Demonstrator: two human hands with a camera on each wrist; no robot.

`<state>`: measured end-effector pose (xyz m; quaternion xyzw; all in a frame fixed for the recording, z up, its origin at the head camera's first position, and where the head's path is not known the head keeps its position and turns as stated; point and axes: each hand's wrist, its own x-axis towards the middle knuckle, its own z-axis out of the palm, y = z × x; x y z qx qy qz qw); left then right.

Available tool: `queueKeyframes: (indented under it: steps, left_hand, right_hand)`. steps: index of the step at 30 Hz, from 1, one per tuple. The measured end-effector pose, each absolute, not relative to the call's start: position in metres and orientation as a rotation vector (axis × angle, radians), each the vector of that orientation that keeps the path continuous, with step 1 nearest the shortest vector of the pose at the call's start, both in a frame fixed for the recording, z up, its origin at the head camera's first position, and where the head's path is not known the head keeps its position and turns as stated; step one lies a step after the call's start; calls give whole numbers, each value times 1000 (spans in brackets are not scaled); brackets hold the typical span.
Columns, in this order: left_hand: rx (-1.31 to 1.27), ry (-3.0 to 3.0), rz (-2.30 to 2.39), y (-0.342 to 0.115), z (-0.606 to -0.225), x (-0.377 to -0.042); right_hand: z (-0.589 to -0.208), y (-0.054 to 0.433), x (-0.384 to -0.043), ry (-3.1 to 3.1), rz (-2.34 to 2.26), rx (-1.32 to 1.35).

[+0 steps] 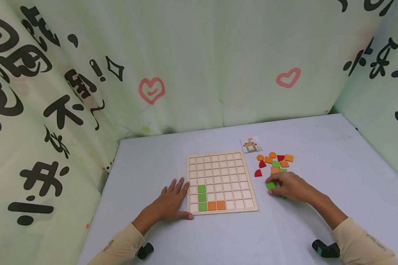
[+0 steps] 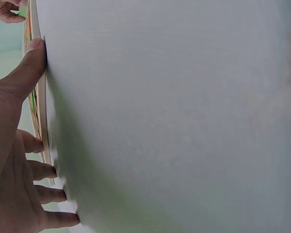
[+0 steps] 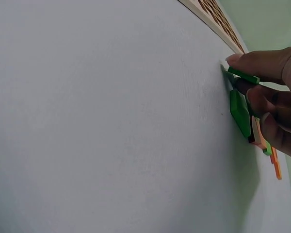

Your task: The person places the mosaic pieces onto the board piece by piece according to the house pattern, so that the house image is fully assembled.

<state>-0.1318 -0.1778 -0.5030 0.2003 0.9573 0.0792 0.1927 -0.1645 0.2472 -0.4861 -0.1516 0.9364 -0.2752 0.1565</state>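
"Right of the grid board (image 1: 219, 179), what's that right hand (image 1: 290, 187) doing?"
"It's pinching a green tile (image 1: 270, 185), just beside the loose pieces (image 1: 276, 164)."
"And the left hand (image 1: 169, 206)?"
"It's resting with fingers spread, touching the board's left edge."
"Anything sitting on the board?"
"Yep, three green squares (image 1: 202, 197) and two orange squares (image 1: 212, 205) are sitting toward its front left corner. Picture card (image 1: 251, 144)'s lying past its far right corner."

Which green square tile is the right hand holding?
The green square tile pinched in the right hand; the other green tiles sit in the pale wooden grid board or lie loose on the white table.
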Motion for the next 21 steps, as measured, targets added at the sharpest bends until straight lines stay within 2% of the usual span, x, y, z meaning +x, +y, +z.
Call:
queueKeyframes:
  steps: [21]
  left_hand:
    - [556, 2694, 228, -178, -504, -131]
  right_hand:
    - [-482, 229, -160, 2643, -986, -555]
